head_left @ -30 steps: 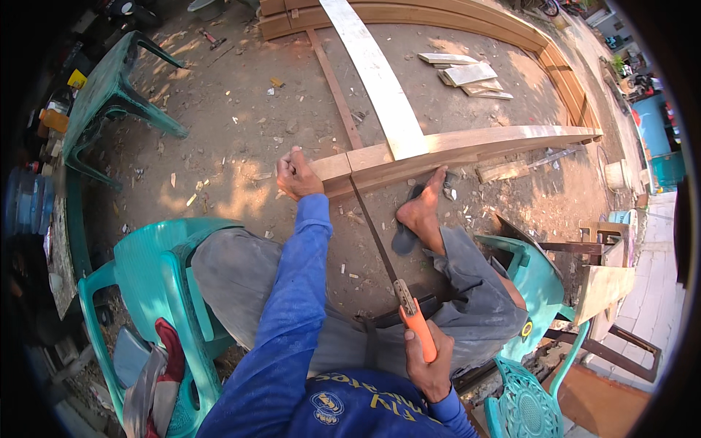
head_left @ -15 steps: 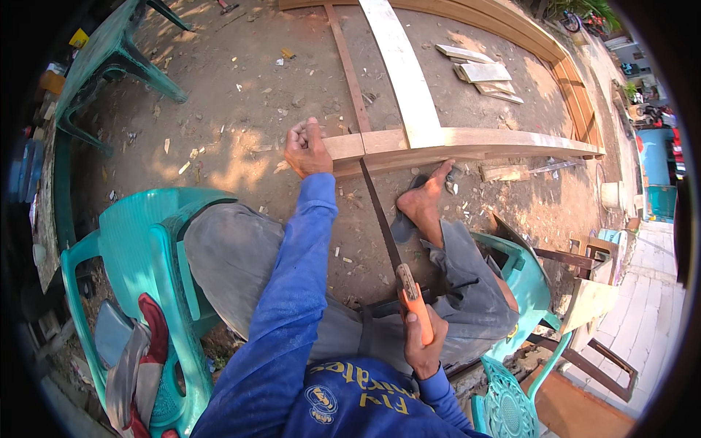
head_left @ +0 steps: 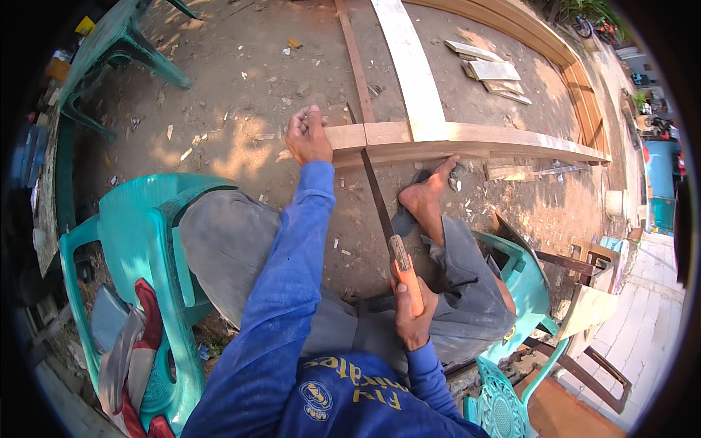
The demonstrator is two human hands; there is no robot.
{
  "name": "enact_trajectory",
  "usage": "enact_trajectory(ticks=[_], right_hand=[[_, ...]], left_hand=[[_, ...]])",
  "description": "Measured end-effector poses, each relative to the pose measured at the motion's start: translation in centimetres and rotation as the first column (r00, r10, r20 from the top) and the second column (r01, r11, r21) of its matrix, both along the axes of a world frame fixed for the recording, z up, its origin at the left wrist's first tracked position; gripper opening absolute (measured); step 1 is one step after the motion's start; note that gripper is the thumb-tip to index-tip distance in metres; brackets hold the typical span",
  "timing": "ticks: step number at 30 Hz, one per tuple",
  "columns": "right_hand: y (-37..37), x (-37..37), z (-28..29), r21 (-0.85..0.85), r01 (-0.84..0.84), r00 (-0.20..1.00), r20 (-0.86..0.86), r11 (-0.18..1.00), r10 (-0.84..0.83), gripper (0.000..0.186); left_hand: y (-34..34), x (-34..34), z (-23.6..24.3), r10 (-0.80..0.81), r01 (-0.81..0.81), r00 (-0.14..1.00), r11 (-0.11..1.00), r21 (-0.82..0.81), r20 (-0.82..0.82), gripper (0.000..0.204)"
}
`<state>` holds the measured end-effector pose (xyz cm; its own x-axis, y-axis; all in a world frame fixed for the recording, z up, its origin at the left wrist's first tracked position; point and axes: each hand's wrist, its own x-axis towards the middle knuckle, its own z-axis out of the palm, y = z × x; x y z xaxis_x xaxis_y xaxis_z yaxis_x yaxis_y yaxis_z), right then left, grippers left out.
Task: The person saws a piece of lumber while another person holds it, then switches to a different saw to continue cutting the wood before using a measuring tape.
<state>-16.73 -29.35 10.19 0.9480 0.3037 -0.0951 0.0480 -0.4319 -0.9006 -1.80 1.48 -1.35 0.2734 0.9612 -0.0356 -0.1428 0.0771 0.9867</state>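
Observation:
A hand saw runs through a cut near the left end of a long wooden beam, its tip showing past the far side. My right hand is closed round the saw's orange handle, close to my lap. At the beam's left end, my left hand is closed on the wood, with the thumb pointing away from me. A pale plank and a narrow brown slat extend away from the beam; the slat's near end lies by the cut.
Green plastic chairs stand at left and right. A green table is at the far left. Short boards lie stacked on the dirt inside the wooden frame. My bare foot is under the beam.
My right hand has pushed the saw forward and slightly left, so its tip now emerges beyond the beam. My left hand stays at the beam's end.

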Motion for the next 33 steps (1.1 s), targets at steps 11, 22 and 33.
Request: enact_trajectory(ticks=[11,22,33], right_hand=[[9.1,9.2,-6.8,0.152,0.006,0.993,0.117,0.988,-0.024,0.023],[4.1,6.0,-9.5,0.032,-0.077,0.94,0.336,0.997,0.061,0.019],[-1.4,-1.4,-3.0,0.064,0.0,0.997,-0.071,0.998,0.005,0.029]], left_hand=[[-1.5,0.9,0.2,-0.067,0.068,0.997,0.997,-0.028,0.021,0.026],[-1.7,1.3,0.5,-0.104,0.107,0.994,0.991,-0.085,0.045,0.027],[-1.0,0.5,0.0,-0.056,0.068,0.994,0.989,-0.132,0.093,0.025]])
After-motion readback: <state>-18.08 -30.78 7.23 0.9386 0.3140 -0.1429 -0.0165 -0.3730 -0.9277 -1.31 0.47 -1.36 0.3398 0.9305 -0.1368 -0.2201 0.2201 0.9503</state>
